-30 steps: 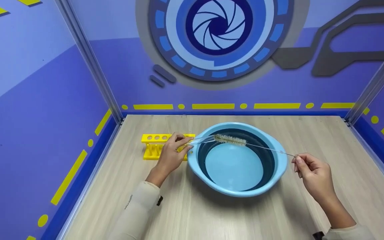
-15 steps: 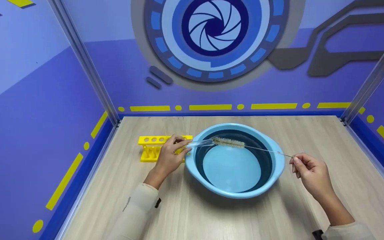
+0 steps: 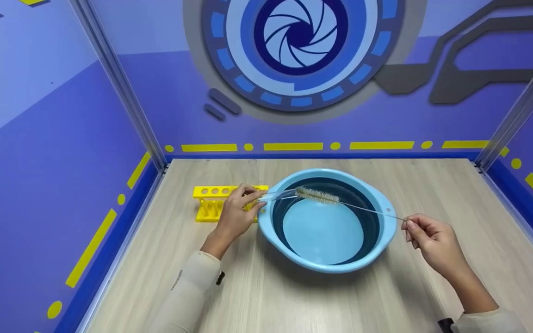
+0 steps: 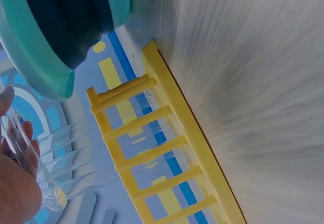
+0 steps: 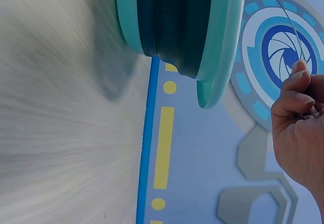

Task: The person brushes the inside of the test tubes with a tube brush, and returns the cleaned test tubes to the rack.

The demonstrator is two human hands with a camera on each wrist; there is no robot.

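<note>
Over the blue basin, my left hand holds a clear glass test tube with thumb and fingers, nearly level, its mouth towards the right. In the left wrist view the rounded end of the test tube shows below the palm. My right hand pinches the thin wire handle of a test tube brush between thumb and fingers. The brush's bristled end lies right at the tube's mouth, above the basin's hollow. In the right wrist view the brush wire runs up from the fingertips.
A yellow test tube rack stands behind and left of my left hand, close to the basin. Several clear tubes show by the rack in the left wrist view. Printed blue panels enclose the wooden table at the back and sides.
</note>
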